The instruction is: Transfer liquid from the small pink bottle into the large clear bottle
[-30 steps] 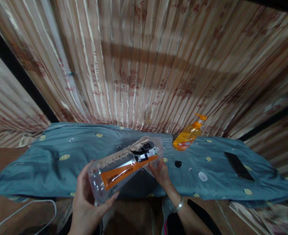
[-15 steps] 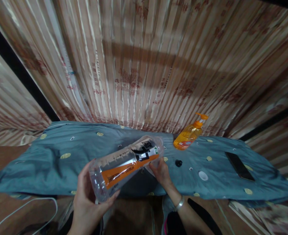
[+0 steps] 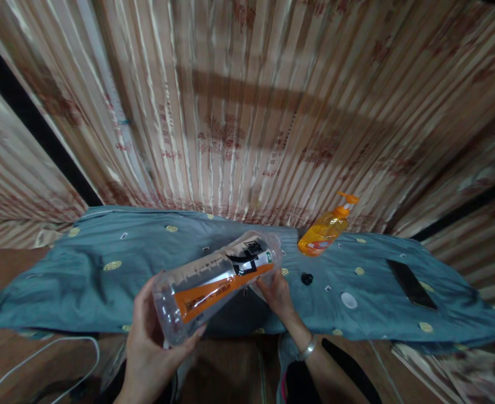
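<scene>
A large clear plastic bottle (image 3: 220,280) with an orange, silver and black label lies tilted across both hands, above the front of the blue cloth. Its base end, at lower left, sits in the grip of my left hand (image 3: 152,342), thumb below and fingers behind. My right hand (image 3: 276,294), with a silver bangle at the wrist, is closed under the far right end of the bottle. Something pale shows just beside its fingers; I cannot make out what. The bottle's body hides part of the right fingers.
Right of the bottle, an orange pump bottle (image 3: 323,233) stands on the blue cloth (image 3: 146,292). Nearby lie a small black object (image 3: 307,279), a white round disc (image 3: 349,301) and a dark phone (image 3: 411,284). A striped curtain (image 3: 239,112) hangs behind. A white cable (image 3: 98,353) trails at lower left.
</scene>
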Available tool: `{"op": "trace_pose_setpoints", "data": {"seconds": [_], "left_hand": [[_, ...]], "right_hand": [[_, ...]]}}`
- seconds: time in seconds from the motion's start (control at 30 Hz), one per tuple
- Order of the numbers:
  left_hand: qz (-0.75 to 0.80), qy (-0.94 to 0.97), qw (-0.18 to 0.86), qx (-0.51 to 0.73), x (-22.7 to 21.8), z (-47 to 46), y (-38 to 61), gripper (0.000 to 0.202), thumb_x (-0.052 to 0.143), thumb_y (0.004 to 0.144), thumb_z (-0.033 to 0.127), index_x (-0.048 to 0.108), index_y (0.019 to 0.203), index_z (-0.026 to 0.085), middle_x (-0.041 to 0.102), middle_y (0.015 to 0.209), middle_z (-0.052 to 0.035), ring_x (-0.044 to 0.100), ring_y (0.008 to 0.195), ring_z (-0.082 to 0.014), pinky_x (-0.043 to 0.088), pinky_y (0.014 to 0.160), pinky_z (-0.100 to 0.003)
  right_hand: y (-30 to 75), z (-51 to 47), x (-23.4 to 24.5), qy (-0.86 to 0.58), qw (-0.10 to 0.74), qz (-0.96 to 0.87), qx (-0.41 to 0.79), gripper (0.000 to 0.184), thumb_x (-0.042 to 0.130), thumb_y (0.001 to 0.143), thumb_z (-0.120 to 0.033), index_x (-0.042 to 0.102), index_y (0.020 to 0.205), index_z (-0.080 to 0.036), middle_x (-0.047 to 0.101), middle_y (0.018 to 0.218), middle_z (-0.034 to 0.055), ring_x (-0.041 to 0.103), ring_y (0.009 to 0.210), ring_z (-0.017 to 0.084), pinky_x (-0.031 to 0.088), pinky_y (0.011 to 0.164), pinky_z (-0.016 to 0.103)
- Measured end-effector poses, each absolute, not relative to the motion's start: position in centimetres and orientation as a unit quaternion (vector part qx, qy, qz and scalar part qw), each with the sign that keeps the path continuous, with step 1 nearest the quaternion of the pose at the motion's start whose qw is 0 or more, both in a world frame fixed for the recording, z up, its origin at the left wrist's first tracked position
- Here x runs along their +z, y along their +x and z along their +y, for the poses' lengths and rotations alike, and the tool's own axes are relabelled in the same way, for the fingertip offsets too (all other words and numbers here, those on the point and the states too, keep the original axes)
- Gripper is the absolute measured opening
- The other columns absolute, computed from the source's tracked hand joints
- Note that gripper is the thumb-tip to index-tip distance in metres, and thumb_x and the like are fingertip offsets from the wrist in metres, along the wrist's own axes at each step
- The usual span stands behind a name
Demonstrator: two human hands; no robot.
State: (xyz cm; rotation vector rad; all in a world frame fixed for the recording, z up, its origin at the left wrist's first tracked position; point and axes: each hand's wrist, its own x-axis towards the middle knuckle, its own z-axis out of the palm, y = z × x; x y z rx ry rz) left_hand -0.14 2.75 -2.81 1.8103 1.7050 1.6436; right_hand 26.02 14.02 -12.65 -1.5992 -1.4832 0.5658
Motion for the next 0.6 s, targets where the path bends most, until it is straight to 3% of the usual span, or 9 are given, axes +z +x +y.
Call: {"op": "trace_pose_setpoints", "data": {"seconds": [0.3,0.6], "left_hand": [[0.592,0.547,0.135,0.577,-2.1,2.5,0.7,0.086,0.088,0.064,0.041,0.049,0.138,0.021,0.067,0.13,-0.0121,0.071,0.116,-0.03,0.062,0.091,-0.036],[0.619,0.438,0.201,0.62,-0.6,2.2,2.7,0.085,0.086,0.059,0.043,0.055,0.134,0.02,0.065,0.134,-0.0127,0.066,0.124,-0.0318,0.056,0.103,-0.043]], "right_hand": [[25.8,14.0,-12.3,-0.648,0.43,-0.588,0.226,0.044,0.067,0.075,-0.04,0.059,0.113,-0.02,0.078,0.099,0.0134,0.075,0.095,0.036,0.062,0.083,0.049],[25.9,14.2,-13.1,-0.639,0.439,-0.605,0.179,0.039,0.066,0.08,-0.048,0.061,0.107,-0.021,0.077,0.096,0.0134,0.073,0.091,0.036,0.061,0.08,0.052]]}}
